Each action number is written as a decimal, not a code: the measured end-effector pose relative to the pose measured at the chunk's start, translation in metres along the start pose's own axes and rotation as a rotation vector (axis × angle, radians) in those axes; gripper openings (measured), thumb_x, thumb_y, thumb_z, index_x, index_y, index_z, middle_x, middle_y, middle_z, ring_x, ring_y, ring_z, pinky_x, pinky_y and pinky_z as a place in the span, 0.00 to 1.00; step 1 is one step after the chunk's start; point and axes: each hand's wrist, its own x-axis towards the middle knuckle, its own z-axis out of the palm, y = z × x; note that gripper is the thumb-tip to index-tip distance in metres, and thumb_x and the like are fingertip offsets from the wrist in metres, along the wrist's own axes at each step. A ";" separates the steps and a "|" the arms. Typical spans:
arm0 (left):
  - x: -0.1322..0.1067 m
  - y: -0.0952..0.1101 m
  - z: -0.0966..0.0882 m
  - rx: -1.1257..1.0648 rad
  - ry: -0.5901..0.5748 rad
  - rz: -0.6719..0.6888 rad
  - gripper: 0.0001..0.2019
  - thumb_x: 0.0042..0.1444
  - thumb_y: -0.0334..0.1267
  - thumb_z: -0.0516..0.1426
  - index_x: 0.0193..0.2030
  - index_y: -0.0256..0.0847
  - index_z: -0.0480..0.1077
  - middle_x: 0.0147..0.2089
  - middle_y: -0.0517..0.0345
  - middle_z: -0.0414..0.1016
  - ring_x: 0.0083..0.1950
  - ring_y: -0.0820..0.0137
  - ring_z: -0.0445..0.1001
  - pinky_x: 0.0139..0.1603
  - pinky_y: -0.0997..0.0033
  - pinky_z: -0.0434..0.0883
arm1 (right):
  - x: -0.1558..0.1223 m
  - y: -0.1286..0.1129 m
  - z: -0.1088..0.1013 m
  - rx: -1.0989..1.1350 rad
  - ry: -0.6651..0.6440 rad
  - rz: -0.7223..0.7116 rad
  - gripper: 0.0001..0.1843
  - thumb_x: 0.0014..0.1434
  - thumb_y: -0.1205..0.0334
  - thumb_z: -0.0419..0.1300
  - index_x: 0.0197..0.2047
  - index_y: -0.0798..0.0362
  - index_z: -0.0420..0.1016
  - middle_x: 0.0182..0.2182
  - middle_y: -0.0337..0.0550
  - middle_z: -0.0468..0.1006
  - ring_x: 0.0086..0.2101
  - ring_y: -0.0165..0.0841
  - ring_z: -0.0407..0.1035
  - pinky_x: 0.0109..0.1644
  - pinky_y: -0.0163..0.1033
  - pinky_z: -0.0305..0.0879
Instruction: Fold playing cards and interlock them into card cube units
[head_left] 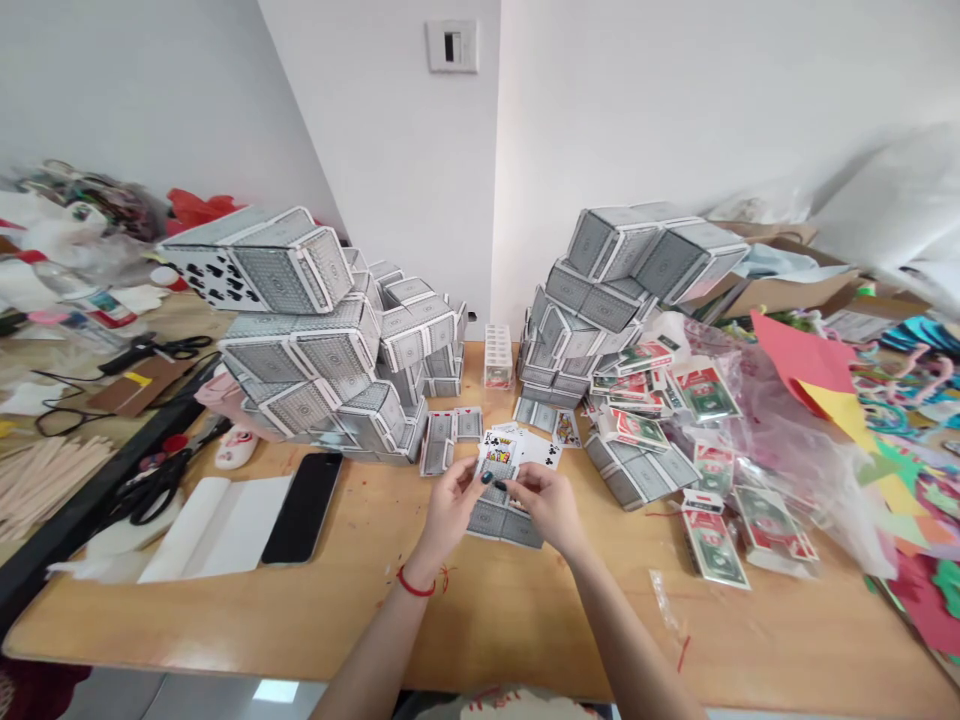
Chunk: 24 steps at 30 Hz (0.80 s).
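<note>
2 forearms reach forward over the wooden table [525, 620], left hand [450, 510] and right hand [549, 505] close together, backs up, fingers curled. Both pinch a loose fan of playing cards [501, 460] between thumb and fingertips, grip almost closed. Grey-backed cards [504, 525] lie directly under the grip. Card tower [300, 345] stands ahead-left, second card tower [607, 280] ahead-right, black smartphone [304, 505] left.
</note>
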 end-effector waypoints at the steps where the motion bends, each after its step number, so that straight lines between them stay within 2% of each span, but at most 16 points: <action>1: 0.001 -0.002 -0.001 -0.004 -0.060 -0.005 0.14 0.45 0.40 0.58 0.39 0.36 0.69 0.38 0.52 0.75 0.39 0.66 0.72 0.40 0.69 0.67 | 0.001 0.000 0.000 0.044 -0.003 0.045 0.15 0.46 0.50 0.60 0.23 0.55 0.68 0.16 0.37 0.69 0.18 0.28 0.62 0.22 0.32 0.59; 3: 0.003 -0.007 -0.003 0.040 -0.095 -0.013 0.12 0.45 0.40 0.59 0.34 0.35 0.69 0.32 0.55 0.74 0.34 0.68 0.71 0.35 0.71 0.67 | 0.003 -0.001 0.000 0.114 -0.010 0.114 0.17 0.45 0.48 0.60 0.23 0.55 0.69 0.15 0.37 0.69 0.18 0.29 0.63 0.22 0.32 0.60; 5: 0.006 -0.010 -0.004 0.061 -0.028 -0.002 0.10 0.46 0.41 0.58 0.31 0.35 0.68 0.29 0.57 0.73 0.32 0.70 0.70 0.33 0.72 0.66 | 0.003 -0.003 -0.004 0.193 -0.022 0.140 0.18 0.46 0.47 0.59 0.25 0.56 0.71 0.17 0.40 0.72 0.21 0.31 0.67 0.27 0.35 0.64; 8: 0.009 -0.008 -0.005 -0.032 0.103 0.020 0.11 0.47 0.41 0.57 0.36 0.36 0.67 0.34 0.56 0.73 0.36 0.69 0.71 0.38 0.71 0.66 | 0.000 -0.004 -0.011 0.327 -0.088 0.117 0.19 0.49 0.48 0.57 0.35 0.55 0.73 0.28 0.44 0.77 0.33 0.35 0.70 0.37 0.39 0.67; 11: 0.009 -0.003 -0.004 -0.162 0.134 0.013 0.14 0.48 0.40 0.57 0.41 0.38 0.64 0.41 0.54 0.72 0.42 0.68 0.71 0.44 0.67 0.66 | -0.006 -0.002 -0.014 0.421 -0.193 0.149 0.22 0.45 0.52 0.63 0.42 0.53 0.70 0.37 0.44 0.75 0.34 0.36 0.70 0.34 0.40 0.70; 16: 0.007 0.001 0.001 -0.242 0.013 -0.032 0.24 0.39 0.33 0.62 0.45 0.39 0.61 0.45 0.53 0.71 0.46 0.65 0.71 0.46 0.64 0.67 | -0.013 0.004 -0.003 0.447 -0.154 0.156 0.20 0.45 0.52 0.62 0.38 0.56 0.70 0.32 0.44 0.74 0.28 0.35 0.70 0.29 0.43 0.73; 21: 0.008 -0.002 0.004 -0.201 0.135 -0.034 0.21 0.37 0.31 0.63 0.40 0.38 0.62 0.40 0.54 0.74 0.42 0.65 0.73 0.44 0.64 0.68 | -0.015 0.007 0.006 0.348 -0.132 0.101 0.14 0.48 0.54 0.60 0.36 0.54 0.69 0.30 0.42 0.73 0.23 0.33 0.70 0.27 0.42 0.72; 24: 0.009 -0.004 0.004 -0.209 0.143 -0.016 0.20 0.38 0.32 0.62 0.40 0.37 0.63 0.41 0.54 0.74 0.42 0.64 0.72 0.46 0.63 0.67 | -0.017 0.009 0.010 0.253 -0.108 0.020 0.09 0.52 0.57 0.57 0.34 0.53 0.69 0.28 0.42 0.72 0.23 0.33 0.70 0.27 0.41 0.72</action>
